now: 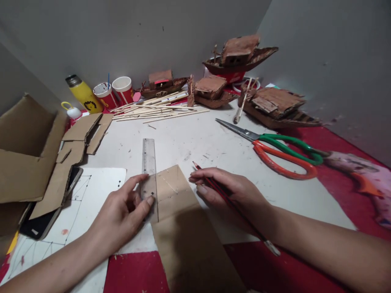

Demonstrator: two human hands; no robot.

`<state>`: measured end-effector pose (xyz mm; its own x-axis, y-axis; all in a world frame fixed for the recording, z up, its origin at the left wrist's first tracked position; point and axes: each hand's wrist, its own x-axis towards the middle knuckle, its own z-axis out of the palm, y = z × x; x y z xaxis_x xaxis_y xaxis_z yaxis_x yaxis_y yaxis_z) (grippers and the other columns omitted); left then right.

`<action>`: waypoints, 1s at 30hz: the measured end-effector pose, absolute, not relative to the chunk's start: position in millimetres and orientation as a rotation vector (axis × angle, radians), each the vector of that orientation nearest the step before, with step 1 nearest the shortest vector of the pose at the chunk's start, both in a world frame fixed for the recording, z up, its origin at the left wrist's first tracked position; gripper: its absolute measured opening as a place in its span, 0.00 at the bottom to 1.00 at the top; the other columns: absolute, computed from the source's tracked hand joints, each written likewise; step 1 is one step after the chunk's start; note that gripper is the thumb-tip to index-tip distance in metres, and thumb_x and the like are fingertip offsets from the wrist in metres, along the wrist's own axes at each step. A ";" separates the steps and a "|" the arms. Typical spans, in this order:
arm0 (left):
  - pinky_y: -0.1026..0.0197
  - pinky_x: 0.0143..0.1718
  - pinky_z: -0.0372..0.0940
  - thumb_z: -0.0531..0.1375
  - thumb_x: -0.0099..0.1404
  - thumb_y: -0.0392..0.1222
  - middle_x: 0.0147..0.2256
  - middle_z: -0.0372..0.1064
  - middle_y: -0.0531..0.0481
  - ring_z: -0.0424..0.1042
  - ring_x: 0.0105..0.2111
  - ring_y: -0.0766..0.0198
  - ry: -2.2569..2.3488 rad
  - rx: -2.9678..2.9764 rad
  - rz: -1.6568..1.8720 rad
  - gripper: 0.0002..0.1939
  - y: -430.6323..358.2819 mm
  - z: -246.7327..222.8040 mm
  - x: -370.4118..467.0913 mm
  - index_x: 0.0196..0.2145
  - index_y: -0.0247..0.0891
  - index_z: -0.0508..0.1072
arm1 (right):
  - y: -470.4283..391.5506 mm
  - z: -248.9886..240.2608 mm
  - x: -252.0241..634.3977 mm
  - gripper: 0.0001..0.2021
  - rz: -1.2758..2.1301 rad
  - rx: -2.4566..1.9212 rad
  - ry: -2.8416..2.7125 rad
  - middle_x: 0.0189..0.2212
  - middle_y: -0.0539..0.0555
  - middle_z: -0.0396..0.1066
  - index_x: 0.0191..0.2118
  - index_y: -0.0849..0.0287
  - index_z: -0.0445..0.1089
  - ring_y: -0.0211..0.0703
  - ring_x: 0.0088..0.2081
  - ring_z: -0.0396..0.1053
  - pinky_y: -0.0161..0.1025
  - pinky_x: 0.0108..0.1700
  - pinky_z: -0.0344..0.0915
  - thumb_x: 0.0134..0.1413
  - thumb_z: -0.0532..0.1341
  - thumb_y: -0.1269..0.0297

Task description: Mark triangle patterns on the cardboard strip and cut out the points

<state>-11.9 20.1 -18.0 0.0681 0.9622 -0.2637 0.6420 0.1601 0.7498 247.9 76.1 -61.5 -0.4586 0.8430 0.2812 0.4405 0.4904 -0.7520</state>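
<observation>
Cardboard strip lies before me, a clear ruler overlapping its left edge; my left hand clasps that ruler while my right hand, just beside the cardboard, grips a red-and-black pencil.

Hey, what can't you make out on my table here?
All in the head view:
Ruler: partly hidden by your left hand; its scale is too small to read.
Cardboard strip: near end cut off by the bottom edge.
Phone: partly covered by a cardboard piece.
</observation>
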 end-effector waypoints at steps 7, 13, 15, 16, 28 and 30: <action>0.39 0.58 0.62 0.56 0.70 0.50 0.61 0.61 0.34 0.61 0.62 0.43 1.799 2.448 0.429 0.27 37.5 -22.1 -32.1 0.62 0.39 0.61 | 73.3 -57.6 246.4 0.13 0.647 -0.811 -2.265 0.41 0.60 0.77 0.52 0.59 0.67 0.50 0.43 0.74 0.46 0.44 0.72 0.62 0.58 0.68; 0.37 0.65 0.50 0.50 0.73 0.53 0.70 0.40 0.30 0.43 0.70 0.43 1.638 2.461 0.047 0.33 40.1 -33.2 -29.9 0.69 0.37 0.47 | 68.2 -57.8 242.7 0.22 0.580 -0.813 -2.435 0.48 0.66 0.74 0.56 0.61 0.65 0.60 0.48 0.72 0.57 0.48 0.69 0.56 0.63 0.67; 0.35 0.66 0.48 0.49 0.74 0.53 0.71 0.39 0.30 0.41 0.70 0.43 1.622 2.488 -0.004 0.34 39.7 -34.0 -27.2 0.70 0.36 0.46 | 68.1 -58.7 242.4 0.22 0.589 -0.813 -2.449 0.48 0.66 0.74 0.56 0.62 0.64 0.59 0.48 0.72 0.56 0.49 0.68 0.55 0.63 0.69; 0.34 0.66 0.47 0.49 0.74 0.53 0.71 0.39 0.30 0.40 0.70 0.43 1.618 2.501 -0.025 0.34 39.7 -33.7 -26.3 0.70 0.36 0.46 | 68.4 -58.9 242.3 0.22 0.593 -0.809 -2.454 0.47 0.66 0.74 0.56 0.62 0.64 0.58 0.47 0.72 0.56 0.49 0.68 0.56 0.63 0.69; 0.38 0.66 0.48 0.50 0.73 0.50 0.70 0.43 0.33 0.45 0.70 0.45 1.537 2.554 -0.011 0.33 43.7 -32.0 -25.5 0.70 0.35 0.48 | 69.4 -60.1 244.6 0.20 0.582 -0.748 -2.423 0.51 0.66 0.74 0.56 0.63 0.63 0.58 0.52 0.70 0.56 0.52 0.67 0.59 0.63 0.67; 0.37 0.66 0.50 0.51 0.73 0.50 0.70 0.43 0.34 0.46 0.69 0.44 1.533 2.561 0.004 0.32 44.0 -32.9 -25.3 0.69 0.37 0.50 | 69.0 -60.9 245.1 0.21 0.575 -0.754 -2.420 0.50 0.66 0.74 0.56 0.63 0.63 0.58 0.52 0.71 0.56 0.52 0.68 0.58 0.63 0.67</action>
